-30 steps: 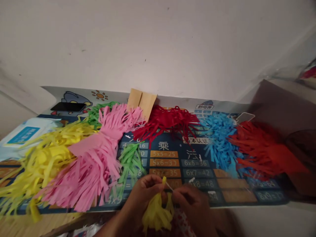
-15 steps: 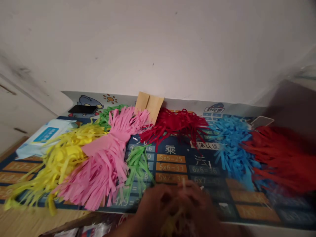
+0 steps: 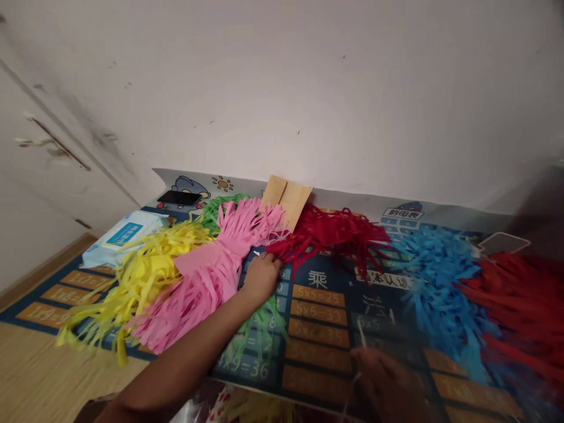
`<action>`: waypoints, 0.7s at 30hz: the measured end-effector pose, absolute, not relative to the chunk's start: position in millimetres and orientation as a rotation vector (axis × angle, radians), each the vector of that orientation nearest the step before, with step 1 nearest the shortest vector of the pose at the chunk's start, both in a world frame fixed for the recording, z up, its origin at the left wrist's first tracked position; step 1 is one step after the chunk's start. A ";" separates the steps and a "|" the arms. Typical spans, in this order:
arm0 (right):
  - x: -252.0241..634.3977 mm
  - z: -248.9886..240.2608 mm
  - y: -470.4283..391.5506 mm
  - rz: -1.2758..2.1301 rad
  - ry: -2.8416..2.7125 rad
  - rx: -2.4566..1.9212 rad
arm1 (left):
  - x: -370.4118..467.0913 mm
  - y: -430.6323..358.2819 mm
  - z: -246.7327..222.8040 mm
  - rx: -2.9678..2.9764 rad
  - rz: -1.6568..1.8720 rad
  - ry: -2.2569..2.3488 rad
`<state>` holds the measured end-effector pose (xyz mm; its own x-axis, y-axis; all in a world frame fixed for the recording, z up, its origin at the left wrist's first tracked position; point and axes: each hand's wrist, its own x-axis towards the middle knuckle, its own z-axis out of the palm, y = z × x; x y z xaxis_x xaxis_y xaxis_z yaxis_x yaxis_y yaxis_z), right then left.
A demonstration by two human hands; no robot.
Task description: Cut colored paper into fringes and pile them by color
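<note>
My left hand (image 3: pixel 263 275) reaches forward between the pink tissue-paper tassel (image 3: pixel 209 264) and the dark red tassel (image 3: pixel 339 232). Its fingers are curled at the tips of the red strips, above a small green tassel (image 3: pixel 262 326). What they hold, if anything, is hidden. Low on the right, my blurred right hand (image 3: pixel 388 379) pinches a thin white string (image 3: pixel 362 335), which also trails below the fingers. Pale yellow strips (image 3: pixel 255 408) show at the bottom edge.
A yellow tassel (image 3: pixel 141 270), a wipes pack (image 3: pixel 126 235) and a black phone (image 3: pixel 180 198) lie left. Brown cardboard (image 3: pixel 288 197) leans near the wall (image 3: pixel 282 88). Blue (image 3: pixel 445 282) and red (image 3: pixel 524 305) tassels lie right, on a printed multiplication mat (image 3: pixel 317 341).
My hands were together at the bottom middle and have parted. The left has gone forward to the tassels, the right to the right with the white string. The view has turned left.
</note>
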<state>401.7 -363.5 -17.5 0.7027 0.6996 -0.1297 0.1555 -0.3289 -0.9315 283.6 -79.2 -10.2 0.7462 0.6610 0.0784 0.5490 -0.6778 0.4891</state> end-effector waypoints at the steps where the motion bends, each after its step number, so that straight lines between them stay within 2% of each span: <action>1: 400.9 -18.9 -358.3 0.681 -0.637 -1.829 | 281.7 -78.2 -8.9 2.491 0.356 0.922; 6: 380.2 -8.6 -344.9 0.595 -0.708 -1.754 | 257.2 -123.1 23.0 2.288 0.398 0.736; 10: 363.0 6.2 -331.4 0.502 -1.001 -1.678 | 249.3 -169.3 39.8 1.364 0.376 0.638; 13: 359.6 9.8 -324.5 0.528 -1.087 -1.662 | 251.0 -185.6 35.7 0.953 0.287 0.689; 21: 361.6 11.1 -327.3 0.616 -1.035 -1.625 | 250.5 -196.4 34.3 0.860 0.200 0.651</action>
<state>361.6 -327.3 11.1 0.4903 0.8647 0.1089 0.3165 -0.0602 -0.9467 250.5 -196.4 34.3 0.7904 0.4148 -0.4507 0.0910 0.6482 0.7560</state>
